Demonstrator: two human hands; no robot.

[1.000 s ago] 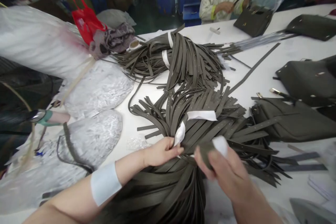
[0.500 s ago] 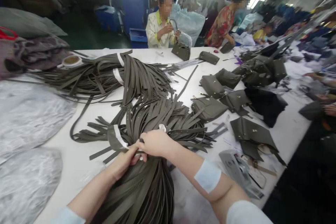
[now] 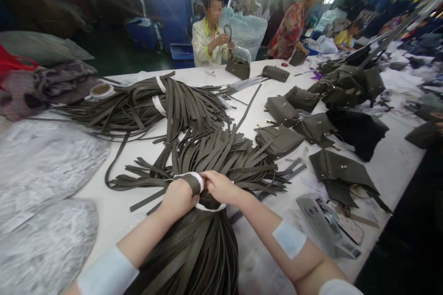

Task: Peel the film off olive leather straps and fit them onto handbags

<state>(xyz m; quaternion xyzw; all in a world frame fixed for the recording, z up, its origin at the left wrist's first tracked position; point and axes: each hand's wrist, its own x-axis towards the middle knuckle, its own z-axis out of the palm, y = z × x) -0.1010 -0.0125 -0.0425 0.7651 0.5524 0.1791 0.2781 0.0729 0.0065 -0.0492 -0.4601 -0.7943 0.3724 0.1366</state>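
Note:
A thick bundle of dark olive straps lies in front of me, its punched strap ends fanned out on the far side. Around its neck runs a white-edged olive band, which forms a loop over the straps. My left hand is closed on this band from the left. My right hand bends its fingers at the band's other side, fingertips against the white edge; part of its grip is hidden. Behind lies a second strap bundle, bound with a white tie.
Olive handbags lie along the right of the white table, near a grey tool and a phone. Clear plastic bags cover the left side. A cup stands behind them. Co-workers handle bags across the table.
My hands have come apart slightly, and the band between them is now raised into an open loop. The left hand has turned over it. The view has shifted a little.

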